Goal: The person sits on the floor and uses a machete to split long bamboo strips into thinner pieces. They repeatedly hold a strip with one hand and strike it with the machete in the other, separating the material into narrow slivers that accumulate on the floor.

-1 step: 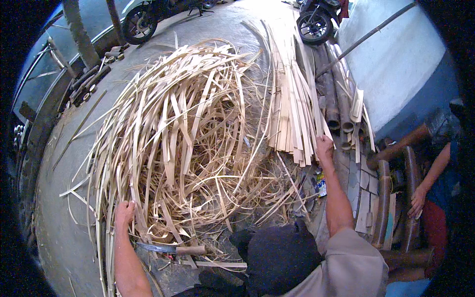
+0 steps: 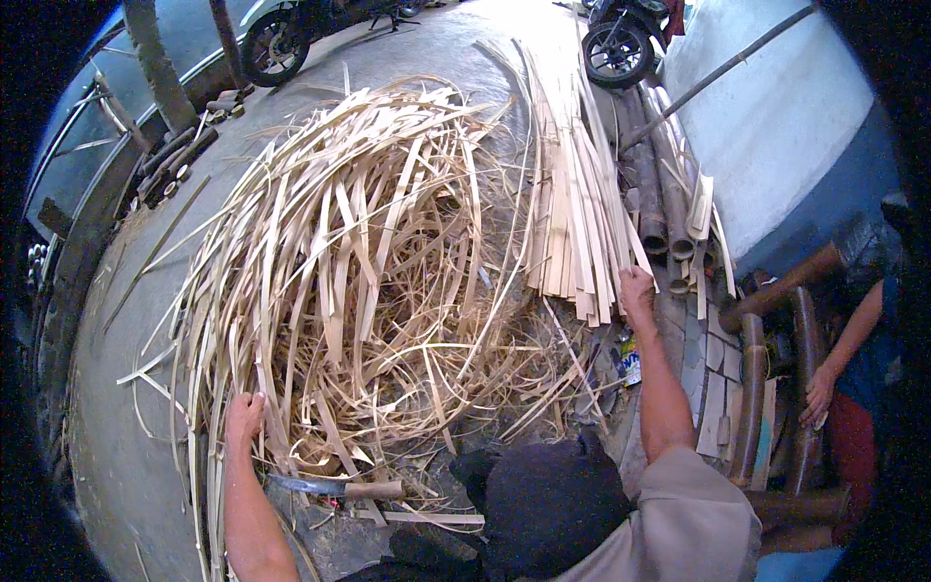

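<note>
My right hand (image 2: 636,293) is closed at the near right corner of a bundle of flat pale bamboo strips (image 2: 567,218), on the end of one strip. On the left, my left hand (image 2: 245,417) is closed in a fist beside the edge of a big tangled heap of thin bamboo shavings (image 2: 330,233). Whatever lies within its fingers is hidden. Just right of my left forearm, a knife (image 2: 308,484) with a curved blade and wooden handle rests low in front of the heap.
Bamboo poles (image 2: 652,218) lie along the wall, right of the bundle. At the right, a co-worker's hand (image 2: 819,393) is beside more bamboo poles (image 2: 749,398). Motorbike wheels (image 2: 618,53) stand at the back. Cut bamboo pieces (image 2: 175,160) lie far left.
</note>
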`<state>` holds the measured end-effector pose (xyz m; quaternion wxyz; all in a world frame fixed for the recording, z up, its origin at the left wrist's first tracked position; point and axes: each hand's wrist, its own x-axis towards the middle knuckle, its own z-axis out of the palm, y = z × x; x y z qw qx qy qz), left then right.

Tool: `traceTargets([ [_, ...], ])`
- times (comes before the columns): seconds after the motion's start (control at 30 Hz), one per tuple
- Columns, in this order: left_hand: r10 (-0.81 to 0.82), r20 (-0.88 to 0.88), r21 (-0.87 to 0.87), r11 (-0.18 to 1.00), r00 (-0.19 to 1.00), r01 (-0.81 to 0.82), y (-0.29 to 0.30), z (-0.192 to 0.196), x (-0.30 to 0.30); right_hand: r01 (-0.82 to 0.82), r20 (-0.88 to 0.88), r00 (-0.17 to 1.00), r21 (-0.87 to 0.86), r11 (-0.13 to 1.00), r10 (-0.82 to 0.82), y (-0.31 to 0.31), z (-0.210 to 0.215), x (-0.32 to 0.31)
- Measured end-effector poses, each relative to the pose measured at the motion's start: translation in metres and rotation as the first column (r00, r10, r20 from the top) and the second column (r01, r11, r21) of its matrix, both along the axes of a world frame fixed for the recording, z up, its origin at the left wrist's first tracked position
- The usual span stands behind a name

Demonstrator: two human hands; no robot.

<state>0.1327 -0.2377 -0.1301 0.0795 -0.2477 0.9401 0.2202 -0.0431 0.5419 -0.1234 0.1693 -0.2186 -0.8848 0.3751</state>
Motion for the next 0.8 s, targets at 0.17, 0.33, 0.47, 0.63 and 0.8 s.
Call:
traceTargets([
  [0.17, 0.071, 0.024, 0.070, 0.995, 0.997, -0.072, -0.003, -0.001, 0.002, 0.073, -0.047, 0.997, 0.192, 0.979, -0.065, 0.000, -0.007, 0.004],
  [0.33, 0.069, 0.029, 0.009, 0.998, 0.997, -0.069, 0.000, 0.001, 0.001, 0.011, -0.031, 1.000, 0.168, 0.986, -0.006, -0.008, -0.008, 0.006],
  [0.47, -0.038, -0.053, -0.095, 0.995, 0.998, 0.033, 0.006, 0.004, -0.002, -0.014, 0.009, 1.000, 0.227, 0.974, 0.013, -0.001, -0.018, 0.000],
  [0.63, -0.024, -0.017, -0.093, 0.995, 1.000, 0.023, 0.010, 0.006, -0.005, -0.006, 0.035, 0.999, 0.184, 0.983, 0.000, 0.013, -0.033, 0.000],
  [0.8, -0.048, -0.013, -0.098, 0.994, 0.999, 0.047, 0.008, 0.006, -0.004, -0.136, 0.125, 0.986, 0.253, 0.958, 0.107, 0.014, -0.033, 0.008],
])
